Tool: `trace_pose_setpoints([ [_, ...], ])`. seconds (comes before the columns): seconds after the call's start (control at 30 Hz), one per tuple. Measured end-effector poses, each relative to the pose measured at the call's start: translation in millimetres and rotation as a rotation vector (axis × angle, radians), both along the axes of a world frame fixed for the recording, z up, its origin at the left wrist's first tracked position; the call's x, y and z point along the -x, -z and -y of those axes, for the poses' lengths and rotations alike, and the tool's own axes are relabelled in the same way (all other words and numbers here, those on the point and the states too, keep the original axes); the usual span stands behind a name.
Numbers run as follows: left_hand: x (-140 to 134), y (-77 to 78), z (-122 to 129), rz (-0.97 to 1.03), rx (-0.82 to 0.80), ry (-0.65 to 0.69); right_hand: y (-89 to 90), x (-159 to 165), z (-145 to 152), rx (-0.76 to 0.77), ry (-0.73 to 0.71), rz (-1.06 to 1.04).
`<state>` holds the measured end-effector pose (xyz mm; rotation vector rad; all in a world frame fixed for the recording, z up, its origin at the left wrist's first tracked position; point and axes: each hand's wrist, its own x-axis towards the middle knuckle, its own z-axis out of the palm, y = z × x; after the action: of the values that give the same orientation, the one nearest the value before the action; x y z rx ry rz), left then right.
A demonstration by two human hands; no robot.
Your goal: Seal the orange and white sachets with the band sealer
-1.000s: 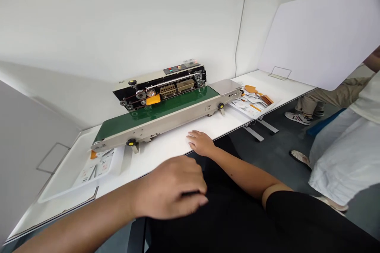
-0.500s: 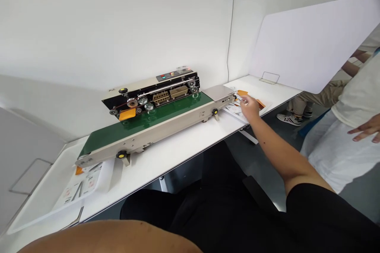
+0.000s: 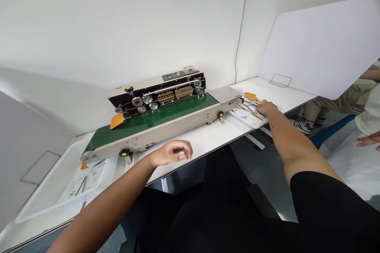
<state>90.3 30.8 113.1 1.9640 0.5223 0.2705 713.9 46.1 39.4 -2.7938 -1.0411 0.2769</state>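
My left hand (image 3: 173, 153) hovers in front of the sealing machine's conveyor, its fingers loosely curled, thumb apart and nothing held. At the conveyor's right end, my right hand (image 3: 268, 107) is down at a pile of flat orange-and-white packets (image 3: 247, 115). Its fingers are closed at the edge of an orange-ended packet (image 3: 259, 101); the fingertips are partly hidden. Another packet's orange end (image 3: 116, 120) sticks out over the green belt (image 3: 181, 110) near the left of the band sealer (image 3: 166, 95).
A white tray (image 3: 35, 211) with several packets (image 3: 84, 180) stands below the belt's left end. White panels (image 3: 317, 43) border the table (image 3: 192, 142). At the right are another person's hand (image 3: 369, 141) and a seated person's legs (image 3: 323, 104).
My left hand has come into view before the conveyor. My right hand has lowered onto the packet pile. The orange packet has travelled left along the belt, and the view has shifted slightly.
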Motion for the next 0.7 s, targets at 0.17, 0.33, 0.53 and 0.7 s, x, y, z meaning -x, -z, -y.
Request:
trace_pose_setpoints([
  [0.17,-6.1,54.8,-49.6,0.096,0.228,-0.156,7.2,-1.5,-10.3,0.016,-0.044,0.100],
  [0.33,14.0,82.5,-63.1,0.223,0.307,-0.283,9.5,-10.5,-14.9,0.018,-0.065,0.170],
  [0.53,24.7,70.5,-22.7,-0.028,0.089,-0.210,0.1,-13.3,-5.8,-0.037,-0.070,0.163],
  [0.7,31.7,75.3,-1.0,0.031,0.046,-0.298,-6.9,-10.5,20.1,-0.432,0.122,0.060],
])
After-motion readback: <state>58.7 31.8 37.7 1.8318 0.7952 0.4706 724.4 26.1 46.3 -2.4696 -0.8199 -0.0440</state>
